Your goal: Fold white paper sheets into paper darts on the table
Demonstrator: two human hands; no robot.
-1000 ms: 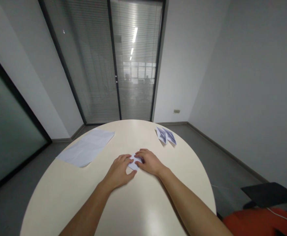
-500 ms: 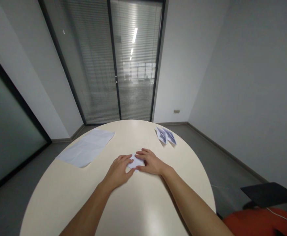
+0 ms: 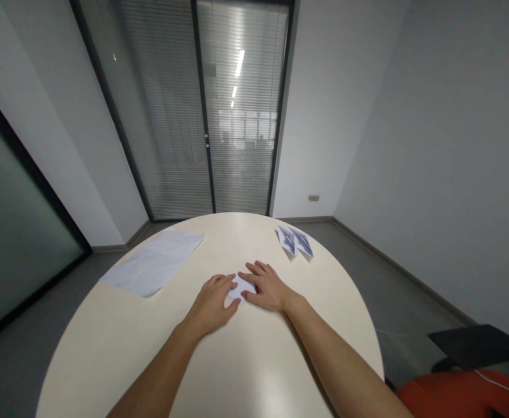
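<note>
A small piece of folded white paper (image 3: 243, 285) lies on the table between my two hands, partly covered by them. My left hand (image 3: 215, 301) rests at its left edge, with the thumb apart from the fingers and the fingertips touching the paper. From the right, my right hand (image 3: 268, 287) reaches over it. Its index finger presses near the far edge and its thumb near the close edge, fingers spread. How the paper's folds lie beneath my palms is hidden.
A large white paper sheet (image 3: 156, 261) lies on the round table (image 3: 223, 371) at the left. Two folded paper pieces with bluish shading (image 3: 286, 240) stand near the far right edge. An orange chair (image 3: 450, 395) is beside the table at lower right.
My right hand's fingers have spread slightly and shifted on the paper, and its thumb has moved a little. My left hand stays almost where it was.
</note>
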